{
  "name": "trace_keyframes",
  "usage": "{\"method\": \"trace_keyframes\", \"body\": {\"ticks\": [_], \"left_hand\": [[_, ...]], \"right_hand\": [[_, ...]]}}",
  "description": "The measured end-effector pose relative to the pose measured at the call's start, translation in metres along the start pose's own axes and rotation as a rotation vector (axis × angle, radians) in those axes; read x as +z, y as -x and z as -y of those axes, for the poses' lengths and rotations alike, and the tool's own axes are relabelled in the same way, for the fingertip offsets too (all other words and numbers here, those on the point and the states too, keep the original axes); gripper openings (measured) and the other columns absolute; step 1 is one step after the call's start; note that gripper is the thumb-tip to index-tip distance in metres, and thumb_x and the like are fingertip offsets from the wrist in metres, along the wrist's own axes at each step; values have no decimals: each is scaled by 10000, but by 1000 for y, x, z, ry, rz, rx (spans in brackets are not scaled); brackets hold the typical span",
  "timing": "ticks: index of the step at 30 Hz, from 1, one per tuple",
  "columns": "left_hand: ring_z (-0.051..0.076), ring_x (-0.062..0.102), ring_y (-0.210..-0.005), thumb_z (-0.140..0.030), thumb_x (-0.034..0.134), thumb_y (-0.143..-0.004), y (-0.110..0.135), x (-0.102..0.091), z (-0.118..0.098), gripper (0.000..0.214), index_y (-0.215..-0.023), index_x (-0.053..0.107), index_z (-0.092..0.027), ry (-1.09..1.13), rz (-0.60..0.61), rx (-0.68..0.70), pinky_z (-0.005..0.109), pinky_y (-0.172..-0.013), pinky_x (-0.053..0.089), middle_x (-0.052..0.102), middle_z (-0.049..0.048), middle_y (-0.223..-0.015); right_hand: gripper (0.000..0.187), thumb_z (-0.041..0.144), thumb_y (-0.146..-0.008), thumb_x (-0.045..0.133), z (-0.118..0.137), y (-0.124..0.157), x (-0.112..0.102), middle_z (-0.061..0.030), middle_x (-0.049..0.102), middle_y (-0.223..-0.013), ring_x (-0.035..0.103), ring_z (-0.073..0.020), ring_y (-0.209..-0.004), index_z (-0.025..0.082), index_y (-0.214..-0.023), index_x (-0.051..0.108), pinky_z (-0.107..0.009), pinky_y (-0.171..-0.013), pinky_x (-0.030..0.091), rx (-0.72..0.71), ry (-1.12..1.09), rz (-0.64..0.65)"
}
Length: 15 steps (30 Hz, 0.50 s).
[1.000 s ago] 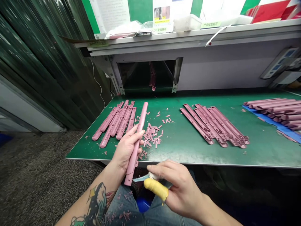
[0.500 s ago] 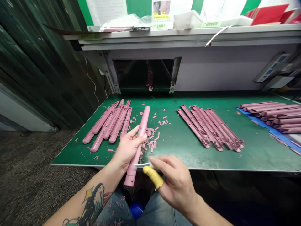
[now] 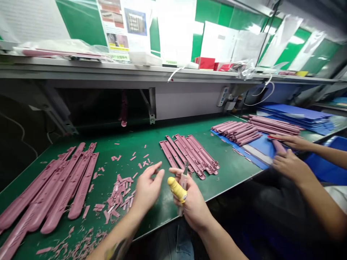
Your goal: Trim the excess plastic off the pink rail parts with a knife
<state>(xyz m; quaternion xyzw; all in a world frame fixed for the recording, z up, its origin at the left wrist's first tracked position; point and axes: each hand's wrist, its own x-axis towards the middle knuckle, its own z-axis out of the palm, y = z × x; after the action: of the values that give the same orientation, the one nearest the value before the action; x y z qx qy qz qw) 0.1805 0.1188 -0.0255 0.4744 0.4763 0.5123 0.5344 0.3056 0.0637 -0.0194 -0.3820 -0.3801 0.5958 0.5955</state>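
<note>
My left hand (image 3: 148,187) hovers over the green table (image 3: 151,144) with fingers spread and nothing in it, near the pink trimmings (image 3: 119,195). My right hand (image 3: 189,198), a yellow cot on its thumb, is closed round a small knife (image 3: 184,172) whose blade points up. A row of pink strips (image 3: 189,153) lies just beyond the right hand. A batch of finished pink strips (image 3: 51,191) lies at the left.
A co-worker's two hands (image 3: 288,155) rest on blue sheets (image 3: 260,144) at the right, beside more pink strips (image 3: 238,130). A shelf (image 3: 108,72) with papers and boxes runs above the table's back. A blue bin (image 3: 333,159) stands at far right.
The view has swung to the right. My left hand no longer holds the pink strip and has opened. My right hand has lifted the knife upright over the table.
</note>
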Motion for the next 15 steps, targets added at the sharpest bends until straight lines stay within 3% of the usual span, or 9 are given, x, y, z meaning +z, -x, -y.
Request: {"method": "trace_keyframes", "body": {"ticks": [2, 4, 8, 12, 15], "left_hand": [[141, 633, -787, -290, 722, -768, 28, -12, -7, 192, -943, 741, -213, -35, -33, 54, 219, -730, 516, 705, 39, -927], [154, 660, -729, -304, 764, -717, 53, -21, -11, 246, -956, 755, -250, -26, -43, 71, 223, -683, 544, 737, 31, -881], [234, 702, -818, -339, 778, -685, 80, -26, -11, 234, -909, 780, -270, -58, -23, 52, 307, -752, 580, 760, 44, -954], [245, 703, -755, -316, 767, -695, 86, -39, -8, 156, -843, 791, -274, -234, -106, 181, 319, -724, 574, 764, 50, -862], [230, 686, -664, -333, 706, -757, 89, -63, -4, 116, -797, 794, -269, -277, -72, 224, 302, -643, 558, 756, 61, -775]], "right_hand": [[505, 329, -695, 777, -3, 1, 7, 65, 449, -744, 288, -24, -489, 239, -1137, 551, -140, -420, 203, 127, -214, 13], [511, 329, -668, 799, -9, 2, 18, 69, 466, -724, 289, -13, -469, 234, -1108, 556, -132, -421, 185, 251, -331, 38], [579, 374, -585, 838, -23, 4, 45, 59, 510, -702, 448, -50, -528, 214, -1078, 580, -154, -487, 333, 380, -400, 70], [530, 372, -611, 810, -42, 10, 64, 57, 507, -728, 467, -59, -577, 200, -1058, 582, -195, -599, 411, 361, -371, 101], [491, 465, -674, 749, -54, -2, 71, 68, 464, -661, 402, -62, -519, 186, -1032, 560, -190, -509, 358, 167, 4, 51]]}}
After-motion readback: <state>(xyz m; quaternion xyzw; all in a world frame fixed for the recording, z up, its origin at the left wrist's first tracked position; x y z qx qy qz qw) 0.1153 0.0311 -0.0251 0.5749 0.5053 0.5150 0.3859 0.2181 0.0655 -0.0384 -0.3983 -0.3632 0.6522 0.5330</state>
